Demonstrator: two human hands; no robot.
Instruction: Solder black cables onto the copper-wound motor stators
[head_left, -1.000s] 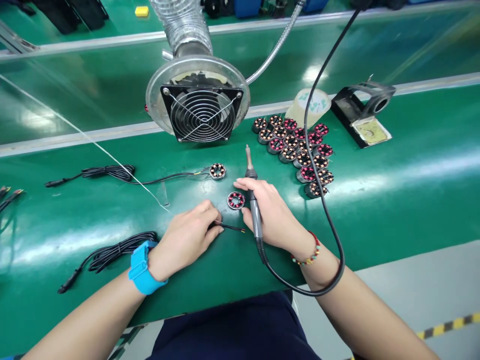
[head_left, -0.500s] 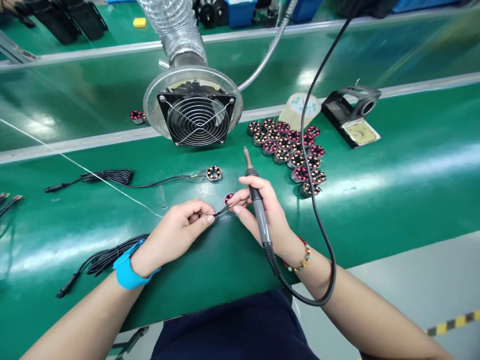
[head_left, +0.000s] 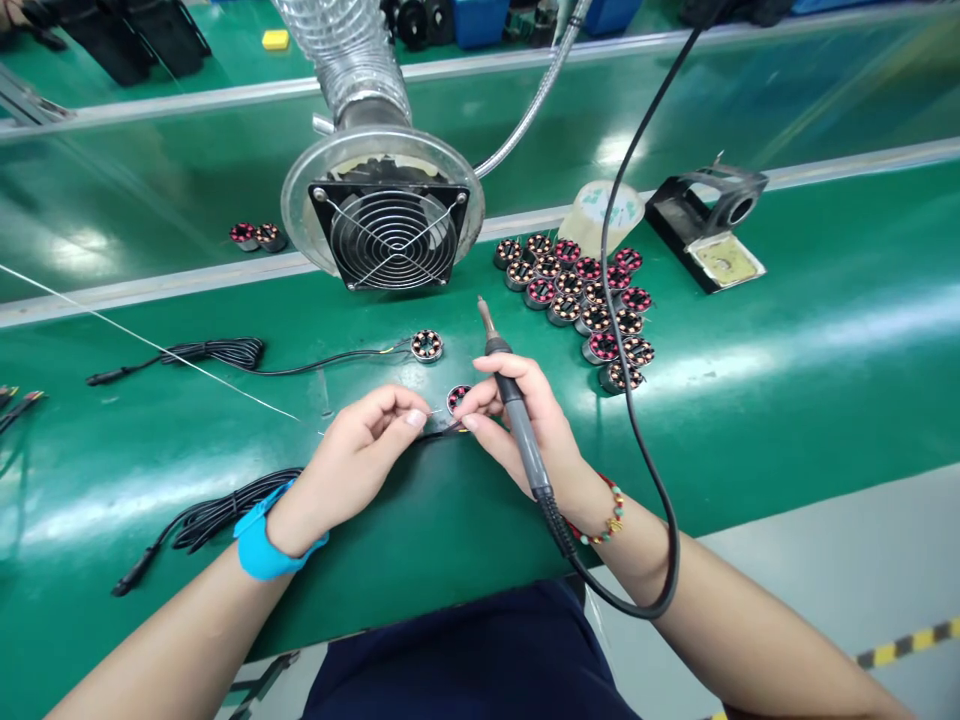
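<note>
My left hand (head_left: 367,445) pinches a thin solder wire (head_left: 225,381), whose short end sticks out past the fingertips. In my right hand (head_left: 551,435) is a soldering iron (head_left: 523,430), its tip pointing up and away from me. The thumb and fingers of that hand also pinch the stripped end of a black cable (head_left: 431,437), where small coloured leads show. Just behind these fingertips a small motor stator (head_left: 457,398) with red windings lies on the green bench, partly hidden. Farther back sits a copper-wound stator (head_left: 427,346), joined to a coiled black cable (head_left: 225,352).
A fume extractor fan (head_left: 397,238) hangs over the bench. Several stators (head_left: 564,310) stand grouped at right, before a pale roll (head_left: 602,215) and an iron stand (head_left: 705,225). Another coiled cable (head_left: 217,515) lies near my left wrist. The iron's cord (head_left: 637,430) loops over my right forearm.
My left fingers have let go of the black cable, which now lies lower, and keep the solder wire. The iron's tip shifted slightly left. Two stators behind the fan moved left.
</note>
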